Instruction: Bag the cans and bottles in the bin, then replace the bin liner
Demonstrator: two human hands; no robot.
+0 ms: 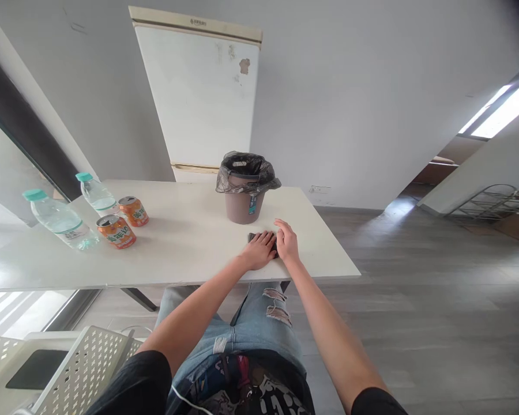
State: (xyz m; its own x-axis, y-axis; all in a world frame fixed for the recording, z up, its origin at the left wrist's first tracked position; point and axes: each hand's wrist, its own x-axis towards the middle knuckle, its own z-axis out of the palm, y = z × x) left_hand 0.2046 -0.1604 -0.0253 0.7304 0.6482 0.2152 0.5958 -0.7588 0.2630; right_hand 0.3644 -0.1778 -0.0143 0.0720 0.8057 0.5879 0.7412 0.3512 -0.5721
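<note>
My left hand (259, 251) lies flat, fingers stretched out, on top of a small dark folded piece (253, 236) on the table. Most of that piece is hidden under the hand; whether it is cloth or a plastic bag I cannot tell. My right hand (287, 240) is right beside it, at the piece's right edge, fingers loosely extended and slightly bent, with nothing visible in it. Just beyond both hands stands a brownish trash bin (243, 208), upright, its rim lined with a black plastic bag (266, 176).
Two orange cans (117, 231) and two clear bottles with green caps (64, 222) stand on the left of the white table (185, 248). Behind the table is a white fridge (199, 92). At lower left is a perforated cream-coloured basket (84, 369).
</note>
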